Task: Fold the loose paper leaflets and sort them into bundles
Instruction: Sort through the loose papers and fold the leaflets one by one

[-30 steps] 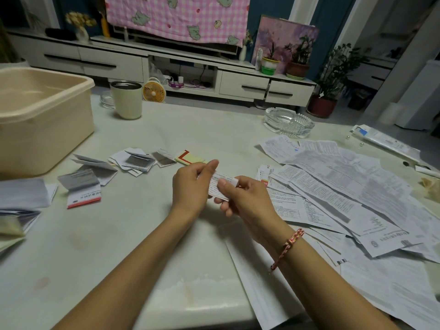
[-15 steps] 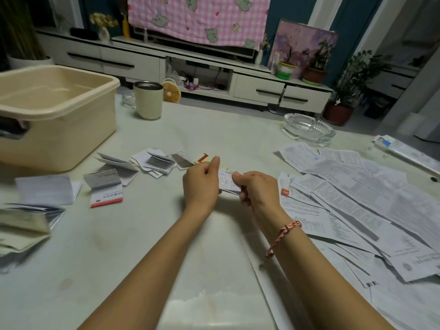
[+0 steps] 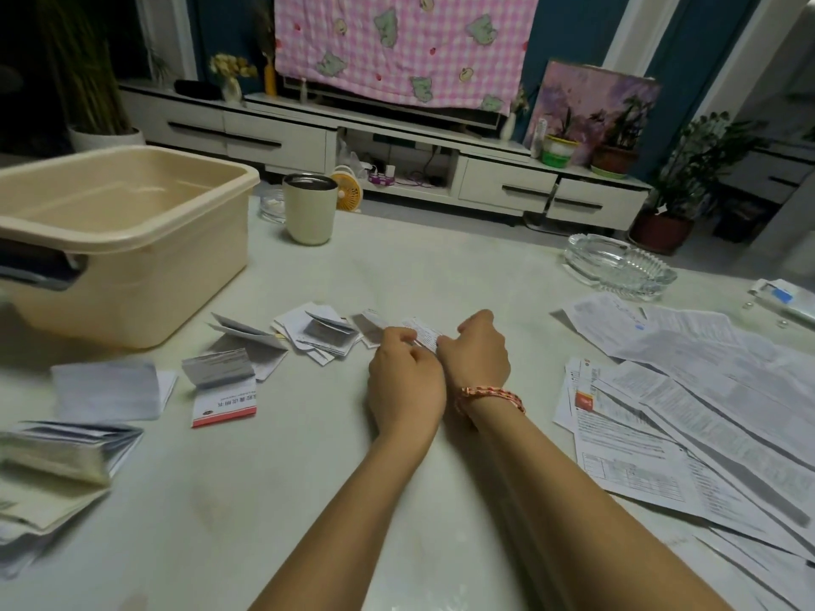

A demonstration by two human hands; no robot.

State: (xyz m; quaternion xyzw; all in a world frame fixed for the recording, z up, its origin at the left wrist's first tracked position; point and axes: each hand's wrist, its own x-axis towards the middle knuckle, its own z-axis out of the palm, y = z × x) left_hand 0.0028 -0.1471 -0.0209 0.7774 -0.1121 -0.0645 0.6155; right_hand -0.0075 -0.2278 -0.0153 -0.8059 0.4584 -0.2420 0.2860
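Since half a second ago both hands have travelled away from me across the table (image 3: 397, 266), and they now sit just beside the small pile of folded leaflets (image 3: 322, 337) at its middle. The view has also swung, so the beige tub (image 3: 123, 240) fills more of the left side.

From here I see mostly the backs of the hands. The left hand (image 3: 403, 381) has its fingers curled, and the right hand (image 3: 478, 352), with a braided bracelet (image 3: 489, 396) on its wrist, is curled too. Both pinch the folded leaflet (image 3: 424, 333) between them. Their fingertips are tucked out of sight, so I cannot tell how each one lies on the paper. Whether the leaflet touches the table or the pile is also unclear.

Only a narrow white strip of that leaflet shows above the knuckles. It carries fine dark print that is too small for me to read.

The stack of folded papers (image 3: 57, 452) at the left is blurred and cut off by the frame edge. The unfolded leaflets (image 3: 705, 390) lie overlapping on the right and run off the right and lower edges.
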